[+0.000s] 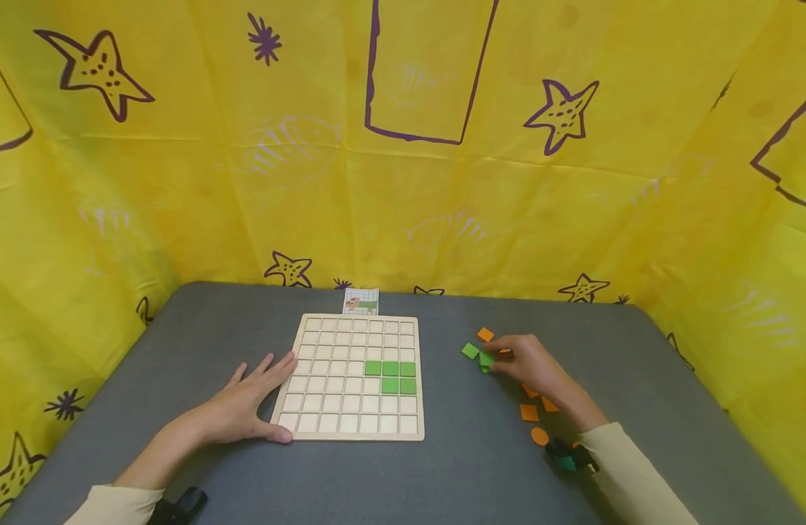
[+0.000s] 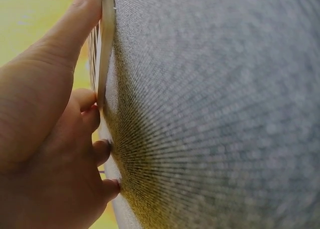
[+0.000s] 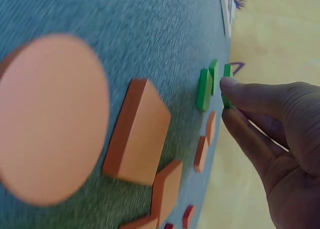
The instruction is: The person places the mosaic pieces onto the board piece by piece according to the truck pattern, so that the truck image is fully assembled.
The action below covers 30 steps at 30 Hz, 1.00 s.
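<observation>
A wooden grid board point(image 1: 350, 436) lies on the table, with several green square tiles point(image 1: 390, 369) in cells on its right side. My left hand point(image 1: 239, 408) rests at the board's left edge, fingers spread and thumb by the near left corner. In the left wrist view, the thumb lies along the board's edge point(image 2: 106, 49). Right of the board, my right hand point(image 1: 533, 364) pinches a green square tile point(image 3: 227, 70) between thumb and fingers, held just above the table. Two loose green tiles point(image 3: 204, 90) lie below it, one of them partly covered by the hand in the head view.
Orange square tiles point(image 1: 529, 413) and an orange round piece point(image 1: 539, 437) are scattered near my right forearm. Another orange tile point(image 1: 485, 334) lies beyond the hand. A small picture card point(image 1: 361, 302) sits at the board's far edge. Yellow patterned cloth point(image 1: 403, 189) hangs around the grey table point(image 1: 350, 481).
</observation>
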{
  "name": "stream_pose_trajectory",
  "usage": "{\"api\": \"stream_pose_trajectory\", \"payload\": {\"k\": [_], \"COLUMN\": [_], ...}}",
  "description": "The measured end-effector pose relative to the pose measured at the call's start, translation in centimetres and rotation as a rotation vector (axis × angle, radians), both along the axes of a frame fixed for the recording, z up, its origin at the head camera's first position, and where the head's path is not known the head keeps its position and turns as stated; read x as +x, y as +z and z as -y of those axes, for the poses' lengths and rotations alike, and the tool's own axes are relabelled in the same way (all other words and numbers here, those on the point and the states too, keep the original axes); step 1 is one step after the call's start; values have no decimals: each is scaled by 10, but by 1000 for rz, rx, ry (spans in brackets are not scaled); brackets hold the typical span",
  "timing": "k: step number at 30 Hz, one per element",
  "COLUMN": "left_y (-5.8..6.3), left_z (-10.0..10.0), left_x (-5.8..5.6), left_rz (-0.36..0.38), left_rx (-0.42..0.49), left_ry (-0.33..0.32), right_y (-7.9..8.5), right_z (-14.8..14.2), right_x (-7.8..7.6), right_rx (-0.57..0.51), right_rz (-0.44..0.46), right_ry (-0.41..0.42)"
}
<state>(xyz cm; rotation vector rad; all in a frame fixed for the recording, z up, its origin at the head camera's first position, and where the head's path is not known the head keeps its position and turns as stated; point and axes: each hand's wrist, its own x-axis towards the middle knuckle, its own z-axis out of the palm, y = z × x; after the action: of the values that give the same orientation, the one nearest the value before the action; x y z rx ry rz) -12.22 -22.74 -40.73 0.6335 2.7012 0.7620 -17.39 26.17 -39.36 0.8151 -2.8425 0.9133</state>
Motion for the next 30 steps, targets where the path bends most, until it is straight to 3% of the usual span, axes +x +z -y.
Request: {"api": "stream_pose_trajectory", "payload": {"k": [20,30], "left_y": [2,2], "left_z": [0,-1], "left_x": [0,1], "left_rz": [-22,-18], "left_rx": [6,3], "left_ry": [-21,-19], "right_y": [8,9], "right_z": [36,62], "right_x": [-8,-12], "right_rx": [-58,-68], "right_rz": [38,20], "right_ry": [15,75]}}
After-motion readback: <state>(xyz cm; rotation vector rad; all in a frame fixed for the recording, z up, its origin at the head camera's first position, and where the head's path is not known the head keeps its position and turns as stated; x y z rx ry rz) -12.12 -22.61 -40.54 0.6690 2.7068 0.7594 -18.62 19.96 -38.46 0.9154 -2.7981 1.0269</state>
